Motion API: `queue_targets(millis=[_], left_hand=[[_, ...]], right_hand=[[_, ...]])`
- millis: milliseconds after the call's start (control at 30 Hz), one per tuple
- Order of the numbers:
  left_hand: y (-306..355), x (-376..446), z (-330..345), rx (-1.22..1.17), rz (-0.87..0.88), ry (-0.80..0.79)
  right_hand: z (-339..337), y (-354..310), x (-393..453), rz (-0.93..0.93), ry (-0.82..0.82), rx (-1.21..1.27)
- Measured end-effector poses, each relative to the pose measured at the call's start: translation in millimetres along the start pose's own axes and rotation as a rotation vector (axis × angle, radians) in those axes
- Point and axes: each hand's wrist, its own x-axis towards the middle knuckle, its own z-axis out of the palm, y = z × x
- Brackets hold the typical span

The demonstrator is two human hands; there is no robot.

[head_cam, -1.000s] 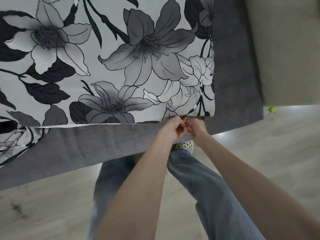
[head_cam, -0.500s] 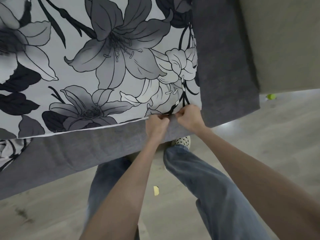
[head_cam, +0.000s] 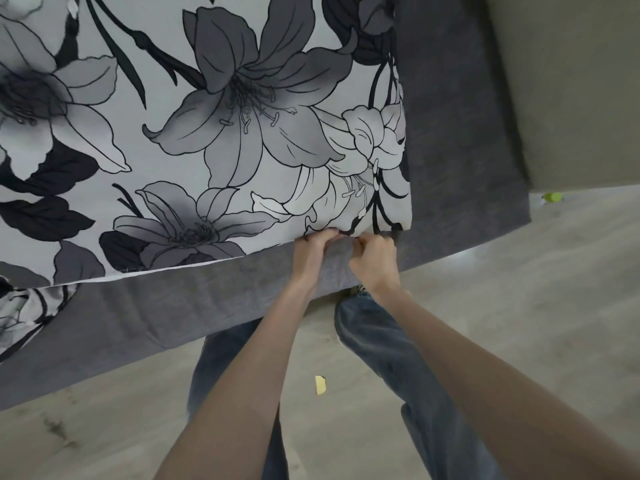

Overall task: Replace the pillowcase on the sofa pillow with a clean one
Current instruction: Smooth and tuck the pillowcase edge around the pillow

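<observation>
A large pillow in a white pillowcase (head_cam: 214, 133) printed with grey and black lilies lies flat on the grey sofa seat (head_cam: 457, 140). Both hands are at its near edge, close to the near right corner. My left hand (head_cam: 313, 252) pinches the pillowcase's hem with closed fingers. A short gap to its right, my right hand (head_cam: 374, 259) also grips the hem, fist closed. What lies inside the opening between them is hidden.
A second piece of the same flowered fabric (head_cam: 20, 317) lies at the sofa's left edge. The sofa's front edge runs diagonally above my jeans-clad legs (head_cam: 381, 341). On the wooden floor lie a small yellow scrap (head_cam: 320, 385) and a green object (head_cam: 552, 197). A beige wall panel (head_cam: 571, 81) stands at the right.
My hands, together one second ago, have moved apart along the hem near the pillow's corner. The view has shifted, so the pillow sits further right in frame.
</observation>
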Motion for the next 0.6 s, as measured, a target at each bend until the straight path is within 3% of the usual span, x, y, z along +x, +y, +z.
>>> queue_targets(millis=[100,200,300,367,467,600], left_hand=[[1,-6,-6,-0.342,-0.007,0.089],[-3,-3,-16,-0.529,-0.016,0.215],[-9,-4,-23,-0.31,-0.017,0.32],[-15,-5,-26,-0.107,-0.039,0.269],[-20,-1,-24,-0.017,-0.096,0.161],[-19,5,-15,0.093,-0.118,0.223]], right_hand=[[9,-11,-2,0.009,0.032,0.04],[22,-26,-7,-0.035,0.063,0.076],[26,-23,-11,-0.024,0.076,0.079],[20,-20,-12,0.012,0.089,0.058],[4,-12,-11,-0.037,0.095,-0.033],[-21,16,1,-0.018,0.053,-0.15]])
